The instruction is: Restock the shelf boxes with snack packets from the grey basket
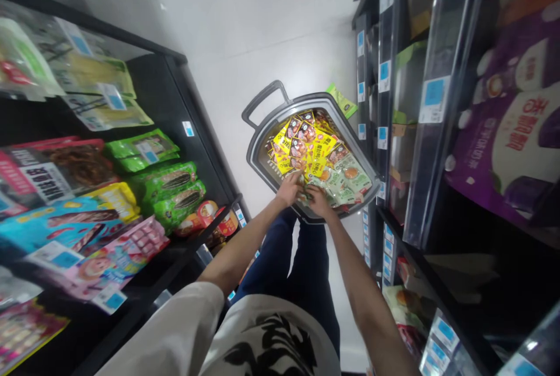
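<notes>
A grey shopping basket (308, 97) stands on the floor at my feet, its handle folded out to the far left. Inside lie several yellow snack packets (321, 151) with food pictures, and several pale green packets (350, 174) at the right. My left hand (289, 190) reaches over the near rim with curled fingers. Beside it, my right hand (319, 202) also has its fingers bent inward. Between the fingertips of both hands shows a small green packet (305, 194), mostly covered by the fingers.
Left of me, a black shelf (175, 81) holds bagged snacks, including green seed bags (177, 204). At the right, another shelf bears price tags (434, 98) and a purple package (507, 125). A bright green packet (342, 101) lies beyond the basket's far right rim.
</notes>
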`<state>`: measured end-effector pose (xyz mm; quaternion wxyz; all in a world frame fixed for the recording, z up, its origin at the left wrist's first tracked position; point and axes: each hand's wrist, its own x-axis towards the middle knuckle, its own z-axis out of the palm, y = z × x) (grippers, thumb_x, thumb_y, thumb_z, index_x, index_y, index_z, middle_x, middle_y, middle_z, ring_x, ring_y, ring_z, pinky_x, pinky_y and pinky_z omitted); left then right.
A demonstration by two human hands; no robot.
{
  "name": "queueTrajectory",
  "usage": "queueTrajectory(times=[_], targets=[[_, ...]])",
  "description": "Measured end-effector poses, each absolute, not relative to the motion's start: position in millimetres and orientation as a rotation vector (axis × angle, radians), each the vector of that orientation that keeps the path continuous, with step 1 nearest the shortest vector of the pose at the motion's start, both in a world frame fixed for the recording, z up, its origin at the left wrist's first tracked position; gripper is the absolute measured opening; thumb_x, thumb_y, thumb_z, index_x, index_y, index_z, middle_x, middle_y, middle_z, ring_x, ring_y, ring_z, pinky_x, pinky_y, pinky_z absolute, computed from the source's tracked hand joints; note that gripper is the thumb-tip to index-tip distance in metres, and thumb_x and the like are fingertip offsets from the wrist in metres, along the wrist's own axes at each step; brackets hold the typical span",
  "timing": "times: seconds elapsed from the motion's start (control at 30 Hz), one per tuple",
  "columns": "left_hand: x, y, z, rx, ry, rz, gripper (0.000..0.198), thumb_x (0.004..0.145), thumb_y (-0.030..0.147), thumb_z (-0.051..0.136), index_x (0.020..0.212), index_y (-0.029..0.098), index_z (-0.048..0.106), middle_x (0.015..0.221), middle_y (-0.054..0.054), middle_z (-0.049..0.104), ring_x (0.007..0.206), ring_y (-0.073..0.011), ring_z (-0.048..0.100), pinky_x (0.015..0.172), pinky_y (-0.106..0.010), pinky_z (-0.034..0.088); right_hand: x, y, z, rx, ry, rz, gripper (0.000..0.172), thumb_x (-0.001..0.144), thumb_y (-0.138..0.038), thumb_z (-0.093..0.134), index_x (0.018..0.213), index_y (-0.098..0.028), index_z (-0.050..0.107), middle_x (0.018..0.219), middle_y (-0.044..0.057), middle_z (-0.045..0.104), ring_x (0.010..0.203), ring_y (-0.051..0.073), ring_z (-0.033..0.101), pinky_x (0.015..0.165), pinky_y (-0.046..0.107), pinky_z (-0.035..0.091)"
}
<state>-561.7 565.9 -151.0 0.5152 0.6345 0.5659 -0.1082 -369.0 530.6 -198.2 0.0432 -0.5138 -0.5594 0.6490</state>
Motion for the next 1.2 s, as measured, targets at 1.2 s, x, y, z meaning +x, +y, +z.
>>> queueTrajectory(times=[1.2], targets=[[-565.9, 575.1, -156.1, 1.775, 0.771, -0.197, 0.019, 0.075, -0.001, 0.064, 0.079, 0.016, 0.072, 0.161, -0.011, 0.042, 0.157, -0.0291, 0.023, 0.128, -0.043, 0.028, -331.9, 522.3, -157.4, -1.623, -1.832, 1.931, 0.028, 0.076, -0.001, 0.057, 0.082, -0.022, 0.075, 0.096, 0.004, 0.072, 0.097, 0.022, 0.066, 0.092, 0.033, 0.052]])
